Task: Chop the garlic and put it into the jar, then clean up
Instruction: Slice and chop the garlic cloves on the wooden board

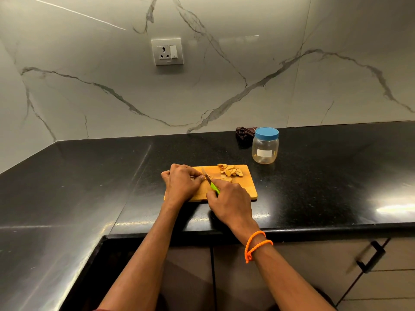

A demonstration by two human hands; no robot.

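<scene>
A wooden cutting board (pixel 247 187) lies on the black counter. Cut garlic pieces (pixel 230 171) are heaped at its far right part. My left hand (pixel 182 182) curls over a small piece on the board, mostly hidden under the fingers. My right hand (pixel 229 200) grips the green handle of a small knife (pixel 210 179), whose blade points away and stands right beside my left fingertips. A clear plastic jar (pixel 265 149) with a blue lid on it stands upright behind the board, to the right.
A dark crumpled cloth (pixel 244 133) lies against the marble wall just left of the jar. The black counter (pixel 89 176) wraps round to the left in an L. A wall socket (pixel 167 51) sits above. Cabinet doors with a black handle (pixel 370 257) are below the counter edge.
</scene>
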